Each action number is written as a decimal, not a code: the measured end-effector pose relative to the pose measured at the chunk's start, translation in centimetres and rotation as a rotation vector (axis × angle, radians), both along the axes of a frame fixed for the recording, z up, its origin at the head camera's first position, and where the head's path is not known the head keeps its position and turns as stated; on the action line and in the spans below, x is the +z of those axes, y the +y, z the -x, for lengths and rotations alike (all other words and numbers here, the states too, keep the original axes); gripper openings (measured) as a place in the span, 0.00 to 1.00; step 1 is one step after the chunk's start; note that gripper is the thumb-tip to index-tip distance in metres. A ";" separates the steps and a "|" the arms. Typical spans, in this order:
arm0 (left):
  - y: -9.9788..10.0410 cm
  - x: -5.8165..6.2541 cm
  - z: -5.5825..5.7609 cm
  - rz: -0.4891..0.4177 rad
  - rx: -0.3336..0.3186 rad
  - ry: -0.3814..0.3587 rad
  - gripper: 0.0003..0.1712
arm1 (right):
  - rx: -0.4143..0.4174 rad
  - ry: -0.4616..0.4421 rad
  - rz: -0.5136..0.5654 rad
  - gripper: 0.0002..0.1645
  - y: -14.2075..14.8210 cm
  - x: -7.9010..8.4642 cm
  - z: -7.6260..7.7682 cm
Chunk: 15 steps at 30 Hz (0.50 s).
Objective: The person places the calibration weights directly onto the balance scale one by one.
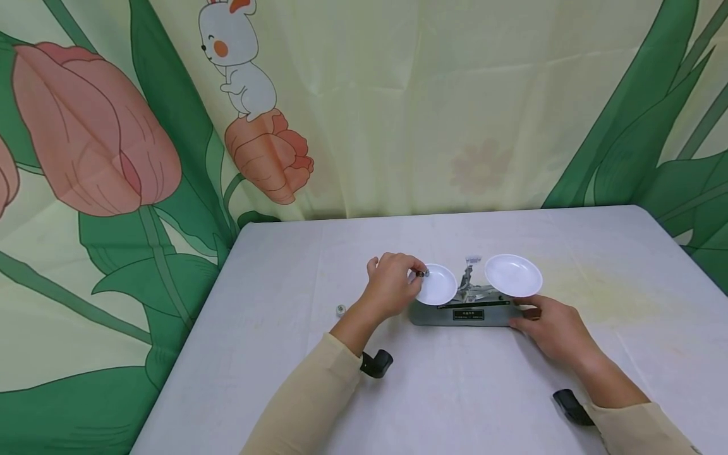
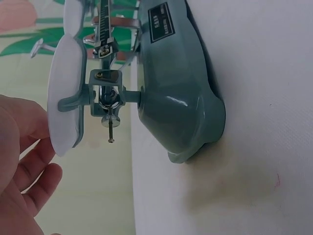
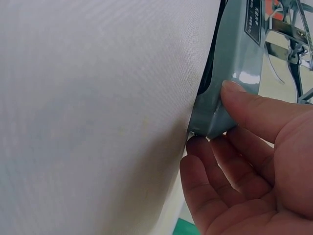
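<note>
A grey-green balance scale (image 1: 421,316) stands on the table, with a white left pan (image 1: 438,284) and a white right pan (image 1: 514,275). At the left pan's outer edge, my left hand (image 1: 392,284) pinches a small, dark, shiny metal piece (image 1: 422,273); its exact kind is too small to tell. That pan hides the fingertips in the left wrist view. My right hand (image 1: 554,328) grips the right end of the base, its thumb (image 3: 259,112) on the front face and the other fingers around the end.
A small, round, metallic-looking thing (image 1: 340,310) lies on the white tablecloth (image 1: 455,392), left of the left forearm. The scale's beam and pointer (image 1: 467,278) rise between the pans. Behind the table hangs a printed curtain (image 1: 387,114).
</note>
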<state>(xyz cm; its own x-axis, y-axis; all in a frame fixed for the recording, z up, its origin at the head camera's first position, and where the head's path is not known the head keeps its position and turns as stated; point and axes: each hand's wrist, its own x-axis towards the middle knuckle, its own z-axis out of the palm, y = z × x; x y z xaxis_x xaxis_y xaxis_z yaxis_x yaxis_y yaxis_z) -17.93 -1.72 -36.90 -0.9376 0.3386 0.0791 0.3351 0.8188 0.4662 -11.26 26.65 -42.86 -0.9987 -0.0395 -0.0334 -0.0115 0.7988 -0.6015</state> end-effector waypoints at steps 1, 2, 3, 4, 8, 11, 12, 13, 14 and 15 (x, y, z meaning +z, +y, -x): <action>0.0 0.0 0.0 0.002 -0.001 0.001 0.10 | 0.001 0.002 0.000 0.31 0.0 0.0 0.0; 0.0 0.0 0.0 0.003 -0.002 0.002 0.10 | 0.002 0.003 0.000 0.31 0.0 0.0 0.0; 0.0 0.0 0.0 0.004 -0.003 0.003 0.10 | 0.003 0.005 0.001 0.31 0.0 0.0 0.0; 0.1 0.0 0.0 0.004 -0.003 0.003 0.10 | 0.004 0.007 0.001 0.31 0.0 0.0 0.0; 0.1 0.0 0.0 0.000 -0.002 0.004 0.10 | 0.007 0.015 0.005 0.30 0.0 0.0 0.0; 0.0 -0.1 0.0 -0.006 0.002 0.001 0.10 | 0.006 0.018 0.006 0.30 0.0 0.0 0.0; 0.0 -0.1 0.0 -0.009 0.003 -0.001 0.10 | 0.006 0.018 0.006 0.30 0.0 0.0 0.0; 0.0 -0.1 -0.1 -0.010 0.004 -0.002 0.10 | 0.005 0.017 0.006 0.30 0.0 0.0 0.0; 0.0 -0.1 -0.1 -0.011 0.005 -0.003 0.10 | 0.005 0.015 0.006 0.30 0.0 0.0 0.0; 0.0 -0.1 -0.1 -0.010 0.005 -0.002 0.10 | 0.003 0.013 0.005 0.31 0.0 0.0 -0.1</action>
<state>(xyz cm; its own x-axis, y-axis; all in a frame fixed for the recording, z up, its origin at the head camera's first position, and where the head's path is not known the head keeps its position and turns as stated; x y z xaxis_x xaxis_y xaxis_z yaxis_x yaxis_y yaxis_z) -17.86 -1.68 -37.05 -0.9394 0.3332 0.0805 0.3300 0.8160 0.4746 -11.21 26.60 -42.83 -0.9989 -0.0431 -0.0204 -0.0220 0.7957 -0.6053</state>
